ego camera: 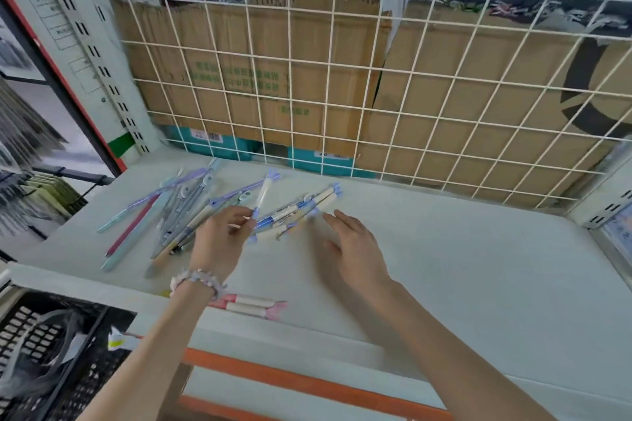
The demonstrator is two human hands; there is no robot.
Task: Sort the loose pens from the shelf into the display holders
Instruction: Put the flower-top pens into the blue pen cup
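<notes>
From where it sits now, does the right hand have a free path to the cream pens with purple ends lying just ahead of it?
Probably yes. The right hand hovers open with its fingertips right beside the cream pens. Nothing lies between them, and the left hand is busy to the side, pinching a white pen.

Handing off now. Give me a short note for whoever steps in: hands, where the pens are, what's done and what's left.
Left hand: pinches one white pen with a purple cap, lifted off the pile.
Right hand: open, fingers straight, beside the cream and blue pens.
Main pile of loose pens lies on the left of the white shelf; two pink-ended pens lie near the front edge.
No display holders in view, so sorted count unknown. Left: nearly all pens.
</notes>
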